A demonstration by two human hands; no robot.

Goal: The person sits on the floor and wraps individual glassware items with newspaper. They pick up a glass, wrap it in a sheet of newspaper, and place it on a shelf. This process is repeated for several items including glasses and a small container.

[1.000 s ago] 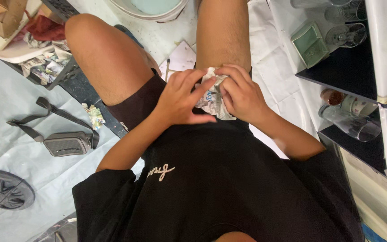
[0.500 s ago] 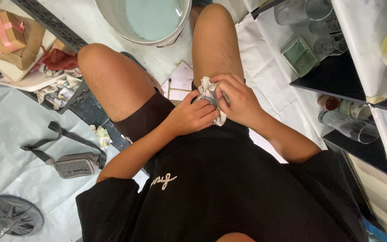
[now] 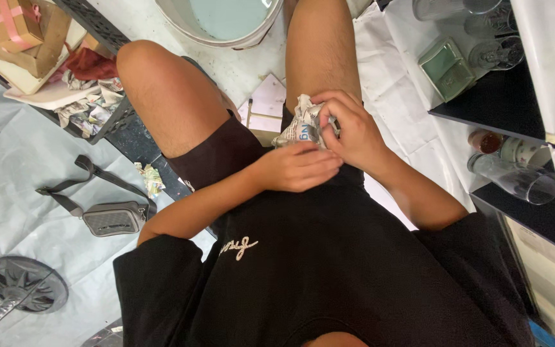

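over one pale floor sheet [image 3: 14,160], left hand [image 3: 297,168] and right hand [image 3: 349,132] together clutch one crumpled newspaper wad [image 3: 303,123].

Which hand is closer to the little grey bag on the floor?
The left. The left hand lies on the lap at the newspaper bundle, on the side toward the grey bag. The right hand grips the bundle from the far side.

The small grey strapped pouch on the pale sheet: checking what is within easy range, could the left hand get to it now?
Probably not at once: the left hand is busy with the crumpled newspaper bundle, though nothing blocks the grey pouch.
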